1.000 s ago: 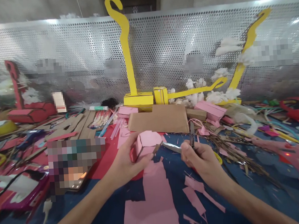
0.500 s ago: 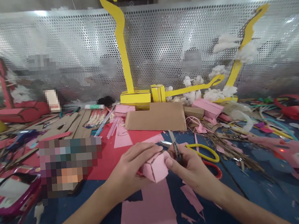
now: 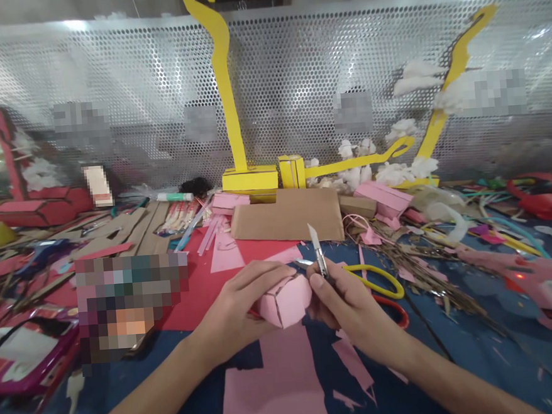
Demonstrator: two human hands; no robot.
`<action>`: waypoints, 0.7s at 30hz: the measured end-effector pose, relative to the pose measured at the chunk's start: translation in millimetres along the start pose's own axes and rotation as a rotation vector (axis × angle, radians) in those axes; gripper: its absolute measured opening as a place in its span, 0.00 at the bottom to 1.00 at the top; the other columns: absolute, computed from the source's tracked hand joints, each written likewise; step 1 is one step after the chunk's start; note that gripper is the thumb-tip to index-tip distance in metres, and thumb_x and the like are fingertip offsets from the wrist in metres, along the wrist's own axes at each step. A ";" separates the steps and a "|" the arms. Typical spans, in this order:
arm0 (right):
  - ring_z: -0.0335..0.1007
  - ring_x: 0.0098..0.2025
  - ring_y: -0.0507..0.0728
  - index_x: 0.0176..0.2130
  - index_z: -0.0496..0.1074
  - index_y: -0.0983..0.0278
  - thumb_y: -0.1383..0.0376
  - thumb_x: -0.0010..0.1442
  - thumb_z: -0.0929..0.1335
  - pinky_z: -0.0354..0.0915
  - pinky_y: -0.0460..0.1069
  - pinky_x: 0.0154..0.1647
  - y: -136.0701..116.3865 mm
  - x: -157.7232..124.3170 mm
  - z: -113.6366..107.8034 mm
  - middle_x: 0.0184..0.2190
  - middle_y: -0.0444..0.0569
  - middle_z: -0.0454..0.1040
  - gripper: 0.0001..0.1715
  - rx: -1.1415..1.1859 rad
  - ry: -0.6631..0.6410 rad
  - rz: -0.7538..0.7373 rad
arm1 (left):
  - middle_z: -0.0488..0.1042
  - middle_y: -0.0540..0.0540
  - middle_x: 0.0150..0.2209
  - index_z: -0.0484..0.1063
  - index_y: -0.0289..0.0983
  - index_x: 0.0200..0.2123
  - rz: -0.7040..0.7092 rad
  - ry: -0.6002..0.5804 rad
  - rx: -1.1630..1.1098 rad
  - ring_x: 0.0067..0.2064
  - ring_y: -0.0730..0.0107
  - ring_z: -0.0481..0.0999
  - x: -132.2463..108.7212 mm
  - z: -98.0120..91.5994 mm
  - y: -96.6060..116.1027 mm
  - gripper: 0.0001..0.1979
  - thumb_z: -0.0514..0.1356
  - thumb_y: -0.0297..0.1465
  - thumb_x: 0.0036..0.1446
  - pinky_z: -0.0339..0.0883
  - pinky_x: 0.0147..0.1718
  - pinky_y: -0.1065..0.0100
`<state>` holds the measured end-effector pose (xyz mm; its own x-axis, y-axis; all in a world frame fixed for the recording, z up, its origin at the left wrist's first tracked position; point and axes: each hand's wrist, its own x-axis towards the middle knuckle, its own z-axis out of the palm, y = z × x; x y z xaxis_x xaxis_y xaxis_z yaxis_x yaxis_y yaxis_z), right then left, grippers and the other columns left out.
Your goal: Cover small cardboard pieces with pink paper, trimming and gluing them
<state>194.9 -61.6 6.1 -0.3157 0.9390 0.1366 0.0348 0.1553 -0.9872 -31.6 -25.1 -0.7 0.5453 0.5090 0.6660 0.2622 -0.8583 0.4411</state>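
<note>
A small pink box (image 3: 289, 299) with dark cut edges is held in my left hand (image 3: 238, 310), whose fingers wrap over its top and left side. Close to the box's right side, my right hand (image 3: 341, 297) grips a utility knife (image 3: 317, 252), its blade pointing up and away. Below the hands lies a large sheet of pink paper (image 3: 274, 393) on the blue table, with narrow pink scraps (image 3: 354, 365) to its right. Scissors (image 3: 378, 282) with yellow and red handles lie just beyond my right hand, partly hidden by it.
Brown cardboard (image 3: 289, 217) lies ahead, before yellow boxes with tall hooks (image 3: 249, 179). A pink glue gun (image 3: 521, 272) with a lit red light is at the right. Red paper (image 3: 191, 282), cardboard strips and a purple case (image 3: 23, 370) are on the left.
My right hand has turned the knife, so its blade stands higher and clearer, and the thumb has come off the box. The pink box has shifted slightly up and left.
</note>
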 end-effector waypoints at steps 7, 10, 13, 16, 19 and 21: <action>0.53 0.25 0.49 0.38 0.62 0.60 0.49 0.67 0.70 0.52 0.45 0.24 4.3 2.7 0.0 0.26 0.37 0.60 0.19 -0.071 0.044 -0.012 | 0.76 0.41 0.56 0.68 0.45 0.62 0.028 -0.001 -0.036 0.56 0.60 0.76 1.4 2.2 -0.1 0.30 0.70 0.27 0.59 0.74 0.56 0.60; 0.54 0.24 0.48 0.38 0.63 0.60 0.49 0.68 0.69 0.52 0.45 0.24 5.9 4.1 -0.2 0.25 0.36 0.60 0.19 -0.021 0.039 0.010 | 0.76 0.41 0.56 0.68 0.45 0.62 0.029 0.013 -0.034 0.56 0.60 0.76 1.7 2.2 -1.3 0.30 0.70 0.28 0.59 0.73 0.56 0.60; 0.53 0.22 0.47 0.39 0.63 0.60 0.48 0.67 0.69 0.52 0.44 0.22 6.8 3.7 0.0 0.25 0.36 0.60 0.20 0.069 0.019 0.022 | 0.76 0.41 0.56 0.67 0.44 0.62 0.028 0.007 -0.030 0.56 0.60 0.76 1.9 1.8 -1.9 0.29 0.70 0.27 0.59 0.74 0.55 0.60; 0.54 0.22 0.47 0.39 0.64 0.61 0.47 0.67 0.69 0.51 0.44 0.22 5.9 2.7 0.1 0.24 0.36 0.61 0.21 0.103 0.014 0.025 | 0.77 0.41 0.55 0.67 0.44 0.63 0.043 0.017 -0.021 0.55 0.60 0.77 1.8 1.7 -1.9 0.30 0.69 0.27 0.59 0.74 0.54 0.59; 0.51 0.21 0.46 0.39 0.64 0.61 0.47 0.66 0.70 0.49 0.45 0.21 4.5 3.1 0.0 0.23 0.35 0.59 0.22 0.137 0.009 0.021 | 0.77 0.40 0.55 0.67 0.44 0.63 0.040 0.021 -0.017 0.55 0.59 0.77 0.6 1.8 -2.6 0.31 0.70 0.27 0.58 0.75 0.54 0.58; 0.48 0.20 0.46 0.40 0.64 0.60 0.47 0.66 0.70 0.47 0.45 0.21 4.1 4.1 -0.3 0.22 0.33 0.56 0.22 0.183 0.002 0.024 | 0.76 0.40 0.56 0.67 0.44 0.63 0.025 0.017 -0.013 0.56 0.59 0.77 -0.8 1.5 -3.6 0.31 0.69 0.25 0.58 0.75 0.55 0.58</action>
<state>194.1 -57.0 2.6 -0.3145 0.9425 0.1127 -0.1313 0.0744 -0.9885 -31.8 -22.5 -3.7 0.5381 0.4884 0.6870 0.2383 -0.8699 0.4318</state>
